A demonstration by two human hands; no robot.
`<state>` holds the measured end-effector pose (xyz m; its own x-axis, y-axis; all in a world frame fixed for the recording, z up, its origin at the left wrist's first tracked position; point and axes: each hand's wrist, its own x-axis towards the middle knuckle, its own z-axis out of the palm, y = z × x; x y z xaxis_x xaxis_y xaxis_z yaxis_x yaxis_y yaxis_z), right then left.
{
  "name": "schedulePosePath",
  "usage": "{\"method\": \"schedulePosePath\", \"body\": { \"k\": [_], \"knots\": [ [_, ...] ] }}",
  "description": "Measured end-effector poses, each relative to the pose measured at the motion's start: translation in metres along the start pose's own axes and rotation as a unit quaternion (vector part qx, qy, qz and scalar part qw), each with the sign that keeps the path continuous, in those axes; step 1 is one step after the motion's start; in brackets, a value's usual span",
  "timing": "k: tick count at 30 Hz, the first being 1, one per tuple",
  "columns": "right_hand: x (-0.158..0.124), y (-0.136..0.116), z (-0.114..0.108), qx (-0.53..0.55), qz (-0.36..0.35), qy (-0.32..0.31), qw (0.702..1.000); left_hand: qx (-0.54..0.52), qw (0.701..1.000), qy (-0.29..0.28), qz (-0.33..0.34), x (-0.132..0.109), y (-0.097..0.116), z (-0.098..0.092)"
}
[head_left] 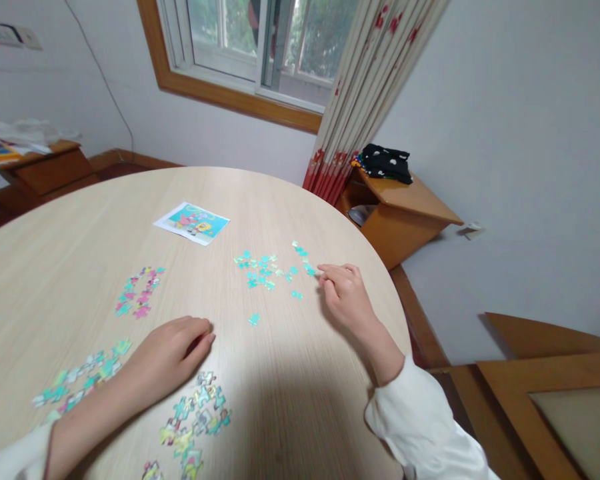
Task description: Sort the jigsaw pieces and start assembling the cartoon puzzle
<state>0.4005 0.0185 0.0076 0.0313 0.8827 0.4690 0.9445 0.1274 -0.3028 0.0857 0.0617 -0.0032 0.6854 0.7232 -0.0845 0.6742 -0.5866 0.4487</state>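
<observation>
My left hand (167,353) rests on the round wooden table (260,393), fingers curled loosely downward, holding nothing I can see. It lies between a pile of puzzle pieces at the near left (83,377) and another pile just below it (195,417). My right hand (344,293) sits at the right side of the table, fingers pinched together beside a scatter of teal puzzle pieces (270,270). One loose teal piece (253,320) lies between the hands. A pink and teal group of pieces (139,292) lies further left.
A printed picture card (192,223) lies flat toward the far side of the table. Beyond the table's right edge stands a low wooden cabinet (405,210) with dark cloth (384,162) on it, beside a curtain (365,100). Wooden furniture (550,380) sits at the lower right.
</observation>
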Motion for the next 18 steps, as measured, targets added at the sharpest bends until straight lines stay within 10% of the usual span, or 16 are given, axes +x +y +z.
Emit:
{"method": "schedulePosePath", "body": {
  "k": [18],
  "knots": [
    [0.0039, -0.0091, 0.0015, -0.068, 0.047, -0.179, 0.98, -0.001, 1.0, 0.009, 0.008, 0.0, 0.0035, -0.0018]
  ]
}}
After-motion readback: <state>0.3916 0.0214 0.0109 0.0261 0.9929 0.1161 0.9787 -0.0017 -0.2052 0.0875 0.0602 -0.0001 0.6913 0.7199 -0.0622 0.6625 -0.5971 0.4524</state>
